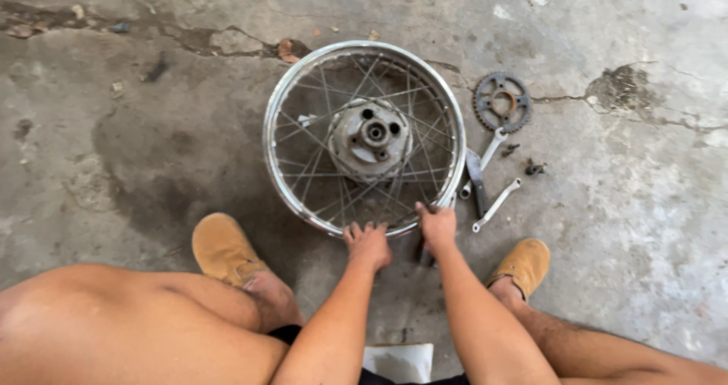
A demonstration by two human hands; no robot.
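A spoked metal wheel rim (pixel 282 180) with a grey hub (pixel 370 138) lies flat on the concrete floor in front of me. My left hand (pixel 368 244) rests on the rim's near edge, fingers spread over it. My right hand (pixel 437 226) sits just to the right on the same near edge, fingers curled at the rim. Whether either hand grips the rim or only touches it is unclear.
A toothed sprocket (pixel 501 101) lies right of the wheel. Two wrenches (pixel 495 203) and a flat tool (pixel 475 174) lie beside the rim, with small bolts (pixel 535 167) nearby. My tan shoes (pixel 221 247) (pixel 523 264) flank my hands. The cracked concrete floor (pixel 152 127) stretches left.
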